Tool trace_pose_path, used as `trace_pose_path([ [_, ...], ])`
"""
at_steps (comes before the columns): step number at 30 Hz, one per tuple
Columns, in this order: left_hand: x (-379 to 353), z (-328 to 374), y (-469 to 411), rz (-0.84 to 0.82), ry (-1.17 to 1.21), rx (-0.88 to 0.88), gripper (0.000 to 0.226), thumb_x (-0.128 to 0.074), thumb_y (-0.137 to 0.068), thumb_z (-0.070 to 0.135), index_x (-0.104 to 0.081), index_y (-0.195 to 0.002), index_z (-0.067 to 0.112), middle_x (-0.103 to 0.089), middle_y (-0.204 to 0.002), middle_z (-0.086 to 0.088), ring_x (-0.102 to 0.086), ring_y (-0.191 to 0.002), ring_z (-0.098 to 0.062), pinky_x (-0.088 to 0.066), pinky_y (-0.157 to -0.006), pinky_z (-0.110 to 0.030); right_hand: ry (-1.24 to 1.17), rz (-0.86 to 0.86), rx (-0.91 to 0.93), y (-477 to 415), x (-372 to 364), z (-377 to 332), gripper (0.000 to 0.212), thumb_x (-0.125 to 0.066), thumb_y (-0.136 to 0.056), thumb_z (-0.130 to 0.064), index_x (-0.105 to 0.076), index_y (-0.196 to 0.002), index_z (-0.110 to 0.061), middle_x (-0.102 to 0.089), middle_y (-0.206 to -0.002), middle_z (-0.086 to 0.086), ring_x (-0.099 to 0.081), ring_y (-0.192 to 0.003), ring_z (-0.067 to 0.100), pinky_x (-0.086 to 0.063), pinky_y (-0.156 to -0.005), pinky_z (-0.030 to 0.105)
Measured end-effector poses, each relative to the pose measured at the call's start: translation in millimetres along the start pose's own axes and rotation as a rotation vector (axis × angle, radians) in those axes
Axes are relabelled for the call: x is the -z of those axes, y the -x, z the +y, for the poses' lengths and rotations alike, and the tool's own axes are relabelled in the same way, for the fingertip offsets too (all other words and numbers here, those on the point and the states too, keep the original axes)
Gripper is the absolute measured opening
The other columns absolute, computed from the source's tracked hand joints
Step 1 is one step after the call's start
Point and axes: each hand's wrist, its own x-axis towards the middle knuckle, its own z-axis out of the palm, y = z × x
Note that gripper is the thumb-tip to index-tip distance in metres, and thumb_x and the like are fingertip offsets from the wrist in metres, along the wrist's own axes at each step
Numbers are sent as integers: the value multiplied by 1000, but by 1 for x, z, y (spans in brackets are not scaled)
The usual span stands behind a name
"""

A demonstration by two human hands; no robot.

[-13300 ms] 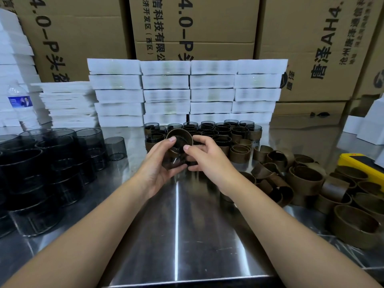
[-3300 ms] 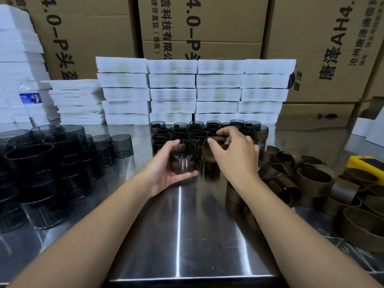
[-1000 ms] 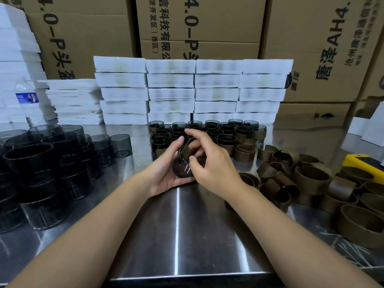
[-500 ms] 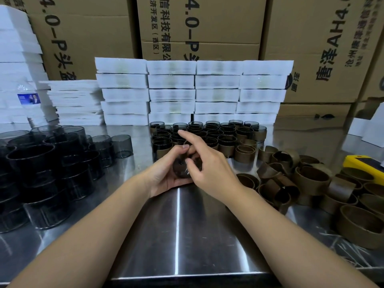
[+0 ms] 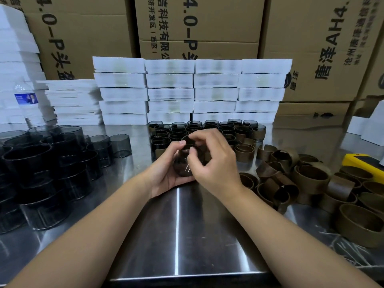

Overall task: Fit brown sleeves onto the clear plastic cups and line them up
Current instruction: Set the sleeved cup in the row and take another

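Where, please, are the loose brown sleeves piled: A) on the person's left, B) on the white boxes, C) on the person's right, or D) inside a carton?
C: the loose brown sleeves lie heaped on the steel table beside the right hand, while bare clear cups crowd the left.

Single head-worn wide-angle view. Faces forward and down across bench (image 5: 176, 235). Forearms (image 5: 99, 235) enter at bottom edge; left hand (image 5: 166, 171) and right hand (image 5: 216, 163) near centre, close to lens. Cartons (image 5: 199, 28) fill top; straight lines bow at edges.
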Motion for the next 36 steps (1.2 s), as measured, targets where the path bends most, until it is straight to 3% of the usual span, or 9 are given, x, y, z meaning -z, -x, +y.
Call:
trace_pose_path([
  [2,-2,1,1,30,43,-12,57,-63,-72,49,-62,-115,12,-71,-84,-1,-71,-76,-14,-58,-66,-31,18,20,-104,-3,1,3,23,-59,-80,-8,-63,-102,-3,-62,-97,5,-59,-93,22,-48,-86,38],
  [5,-4,2,2,110,87,-63,70,-72,-70,48,-57,-127,11,-71,-99,-5,-72,-87,-17,-58,-71,-34,-49,-93,-440,-3,1,6,34,-56,-90,-25,-53,-122,-12,-53,-117,-1,-51,-111,14,-40,-96,27],
  [8,-5,3,1,171,116,-125,75,-69,-68,48,-55,-132,11,-64,-125,-12,-68,-104,-22,-58,-73,-35,-158,-206,-757,-5,-1,13,47,-54,-92,-41,-44,-132,-21,-51,-127,-4,-51,-113,10,-39,-94,26],
  [10,-5,4,1,204,142,-147,75,-67,-67,46,-55,-131,9,-61,-130,-15,-65,-112,-26,-59,-76,-37,-213,-244,-859,-7,-2,15,46,-53,-91,-45,-47,-131,-22,-57,-124,-6,-54,-109,7,-38,-88,22],
  [19,0,4,1,152,144,-171,58,-67,-75,37,-58,-126,10,-73,-108,-9,-70,-101,-21,-58,-85,-38,-305,-168,-844,-8,-3,13,21,-65,-87,-32,-62,-106,-23,-69,-98,-4,-66,-94,11,-52,-91,33],
  [24,4,4,0,155,95,-219,57,-70,-65,39,-63,-116,14,-69,-114,-16,-69,-102,-27,-58,-80,-37,-320,-139,-824,-9,-5,15,19,-64,-88,-26,-63,-106,-21,-68,-93,-3,-66,-89,13,-53,-87,33],
  [27,5,5,0,197,75,-235,62,-71,-58,38,-64,-115,15,-68,-114,-18,-70,-97,-27,-58,-72,-34,-309,-164,-784,-8,-5,17,19,-60,-90,-21,-64,-108,-20,-68,-90,-6,-65,-87,10,-53,-84,29],
  [30,7,5,0,210,32,-265,56,-72,-57,38,-68,-109,19,-69,-112,-18,-71,-90,-28,-58,-70,-34,-303,-175,-757,-7,-5,18,18,-57,-92,-17,-65,-108,-19,-68,-89,-5,-65,-89,12,-53,-87,33],
  [36,6,6,3,246,-52,-268,64,-66,-68,29,-58,-129,13,-64,-120,-20,-71,-84,-28,-58,-70,-36,-263,-188,-735,-8,-4,19,15,-54,-93,-14,-64,-98,-24,-68,-87,-4,-65,-92,17,-52,-90,42],
])
